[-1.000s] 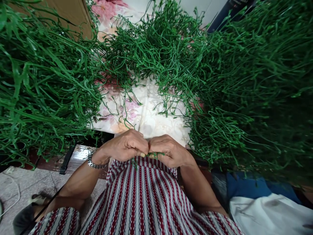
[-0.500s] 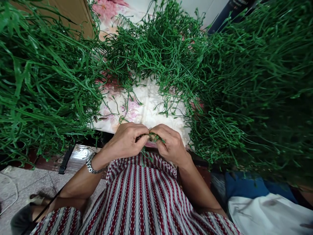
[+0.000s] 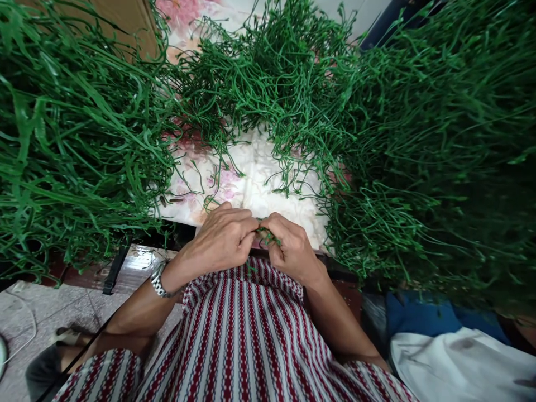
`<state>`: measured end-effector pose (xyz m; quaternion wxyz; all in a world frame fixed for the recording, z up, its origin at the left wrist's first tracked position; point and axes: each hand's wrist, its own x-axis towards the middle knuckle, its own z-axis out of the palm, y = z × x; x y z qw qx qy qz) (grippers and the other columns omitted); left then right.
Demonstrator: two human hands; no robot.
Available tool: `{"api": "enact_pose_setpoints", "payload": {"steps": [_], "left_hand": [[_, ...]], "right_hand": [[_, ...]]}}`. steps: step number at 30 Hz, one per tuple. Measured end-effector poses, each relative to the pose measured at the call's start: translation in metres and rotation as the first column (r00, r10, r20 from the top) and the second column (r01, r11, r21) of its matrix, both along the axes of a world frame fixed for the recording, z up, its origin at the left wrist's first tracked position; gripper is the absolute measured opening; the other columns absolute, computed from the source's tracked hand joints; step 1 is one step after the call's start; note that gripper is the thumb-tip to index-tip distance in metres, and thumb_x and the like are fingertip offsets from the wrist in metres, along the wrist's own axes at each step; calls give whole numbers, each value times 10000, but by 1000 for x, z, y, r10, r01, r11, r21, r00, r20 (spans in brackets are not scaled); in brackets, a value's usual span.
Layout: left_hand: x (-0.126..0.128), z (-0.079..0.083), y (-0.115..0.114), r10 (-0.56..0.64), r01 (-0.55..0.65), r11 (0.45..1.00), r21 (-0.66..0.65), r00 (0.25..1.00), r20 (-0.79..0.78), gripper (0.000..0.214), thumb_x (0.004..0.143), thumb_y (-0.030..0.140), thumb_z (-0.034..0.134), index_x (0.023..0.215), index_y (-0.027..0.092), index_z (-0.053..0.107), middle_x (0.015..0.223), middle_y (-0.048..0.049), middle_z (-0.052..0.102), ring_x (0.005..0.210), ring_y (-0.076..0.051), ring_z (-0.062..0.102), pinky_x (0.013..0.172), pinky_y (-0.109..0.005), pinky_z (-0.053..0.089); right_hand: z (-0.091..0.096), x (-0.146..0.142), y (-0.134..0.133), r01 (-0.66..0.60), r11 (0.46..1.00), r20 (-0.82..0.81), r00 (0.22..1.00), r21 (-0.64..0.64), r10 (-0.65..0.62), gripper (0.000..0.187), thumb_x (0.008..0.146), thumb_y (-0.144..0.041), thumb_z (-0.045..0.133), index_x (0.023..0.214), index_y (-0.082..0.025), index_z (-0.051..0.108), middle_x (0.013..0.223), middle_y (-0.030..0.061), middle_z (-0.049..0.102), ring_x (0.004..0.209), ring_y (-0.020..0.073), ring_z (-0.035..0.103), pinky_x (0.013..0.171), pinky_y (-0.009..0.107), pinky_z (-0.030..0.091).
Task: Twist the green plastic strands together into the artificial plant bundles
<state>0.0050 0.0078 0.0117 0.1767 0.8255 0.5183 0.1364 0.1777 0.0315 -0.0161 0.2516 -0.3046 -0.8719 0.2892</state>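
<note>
My left hand [image 3: 221, 237] and my right hand [image 3: 291, 245] meet knuckle to knuckle just above my lap, both with fingers curled. Between their fingertips they pinch a small bunch of thin green strands [image 3: 266, 234]; a few ends hang down over my red and white striped garment [image 3: 247, 329]. A metal watch [image 3: 159, 285] sits on my left wrist. Both hands hover at the near edge of a flower-patterned cloth [image 3: 251, 190].
Big heaps of green strands surround the cloth: one on the left [image 3: 71, 145], one at the back [image 3: 272, 78], one on the right [image 3: 439, 145]. A blue cloth [image 3: 419, 315] and a white cloth [image 3: 456, 363] lie at lower right. Grey floor [image 3: 33, 312] shows at lower left.
Both hands have risen from my lap toward the cloth's near edge, still pinching the green strands together. The heaps have not moved.
</note>
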Motion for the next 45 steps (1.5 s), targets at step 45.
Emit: {"api": "enact_pose_setpoints", "payload": {"steps": [45], "left_hand": [[14,-24,8,304,-229,949,-217,481,822,140,764,202,597,645,147,549,585,32,506,561,-73,459,535,-192,371]], "right_hand": [[1,-8,2,114,926,-228,952,-360,-206,193,819,-358,548,835,-167,531,672,-28,501,592,86,462,564,203,367]]}}
